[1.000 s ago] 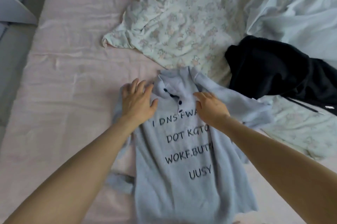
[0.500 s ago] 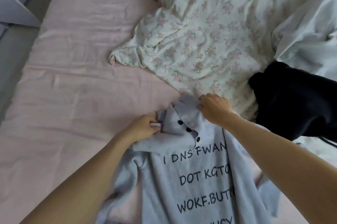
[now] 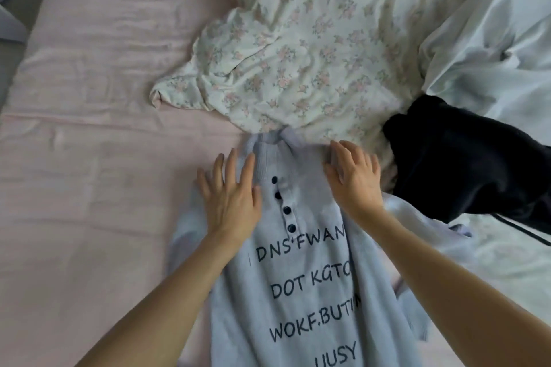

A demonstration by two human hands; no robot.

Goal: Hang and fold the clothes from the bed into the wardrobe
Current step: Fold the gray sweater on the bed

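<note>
A light blue knit polo shirt point(image 3: 298, 292) with dark buttons and black printed words lies face up on the pink bed sheet point(image 3: 89, 157). My left hand point(image 3: 229, 193) presses flat on its left shoulder, fingers spread and straight. My right hand point(image 3: 351, 175) lies flat on the right shoulder beside the collar. The shirt's sleeves are bunched under and beside its body. A black garment point(image 3: 465, 163) lies to the right, touching the shirt's right sleeve.
A crumpled floral duvet point(image 3: 313, 47) covers the bed beyond the collar. White bedding point(image 3: 492, 47) is heaped at the right. The bed's left edge and a grey floor strip point(image 3: 18, 47) run along the left.
Both hands let go of the collar they were pinching and now lie flat on the shoulders. The shirt sits further up the bed, spread straighter.
</note>
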